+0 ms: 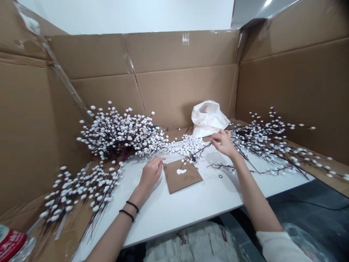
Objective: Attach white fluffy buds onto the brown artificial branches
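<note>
My right hand [223,142] is closed in a pinch on the dark stem of a white-berry twig [200,150]. The twig slants down to the left, with its berry tip above a square of brown cardboard [185,183]. A small puddle of white, glue-like stuff [180,171] lies on that cardboard. My left hand [151,171] rests on the white table just left of the cardboard, its fingers loosely stretched to the right and nothing visible in them. Loose white berries [191,143] are heaped behind the cardboard.
A big bunch of white-berry branches [122,133] stands at back left, with more branches [79,185] in front. Other branches [267,142] spread on the right. A white bag [208,122] sits behind. Small black rings [194,159] lie near the cardboard. Tall carton walls [180,83] enclose the table.
</note>
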### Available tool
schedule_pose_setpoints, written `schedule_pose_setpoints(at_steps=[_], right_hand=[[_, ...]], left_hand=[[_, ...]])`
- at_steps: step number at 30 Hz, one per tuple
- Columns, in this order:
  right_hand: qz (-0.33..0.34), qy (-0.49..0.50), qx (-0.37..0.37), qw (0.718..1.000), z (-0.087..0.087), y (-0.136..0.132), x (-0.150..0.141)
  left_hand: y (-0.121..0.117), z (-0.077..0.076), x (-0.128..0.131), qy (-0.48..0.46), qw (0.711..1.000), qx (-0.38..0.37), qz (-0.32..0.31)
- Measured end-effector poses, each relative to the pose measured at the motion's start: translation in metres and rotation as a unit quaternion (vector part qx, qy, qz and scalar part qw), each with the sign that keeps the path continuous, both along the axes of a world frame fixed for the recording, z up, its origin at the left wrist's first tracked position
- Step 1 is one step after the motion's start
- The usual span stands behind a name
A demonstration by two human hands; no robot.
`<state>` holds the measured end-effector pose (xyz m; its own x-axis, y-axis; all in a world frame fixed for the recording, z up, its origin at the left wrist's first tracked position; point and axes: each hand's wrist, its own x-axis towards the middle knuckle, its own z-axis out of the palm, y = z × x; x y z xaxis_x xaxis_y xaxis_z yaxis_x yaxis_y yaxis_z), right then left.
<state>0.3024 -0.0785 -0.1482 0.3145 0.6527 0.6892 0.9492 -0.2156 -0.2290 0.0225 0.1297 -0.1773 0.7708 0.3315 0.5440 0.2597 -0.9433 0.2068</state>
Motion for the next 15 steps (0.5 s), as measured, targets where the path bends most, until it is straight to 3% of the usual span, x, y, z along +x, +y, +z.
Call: schedule_pose_setpoints(at_steps=[6,10,15], right_hand=[[0.007,-0.021,-0.019,1.000,0.001,0.000,-0.004],[-0.014,0.009,0.026,1.000,0.000,-0.001,0.001],[-0.037,0.071,0.072,0.994,-0.004,0.001,0.012]], left_hand=[[0.014,-0.004,0.025,0.132,0.991,-0.007,0.036],[0.020,0.003,0.054,0.213,0.974,0.020,0.073],[0.020,0.005,0.075,0.225,0.970,0.023,0.088]])
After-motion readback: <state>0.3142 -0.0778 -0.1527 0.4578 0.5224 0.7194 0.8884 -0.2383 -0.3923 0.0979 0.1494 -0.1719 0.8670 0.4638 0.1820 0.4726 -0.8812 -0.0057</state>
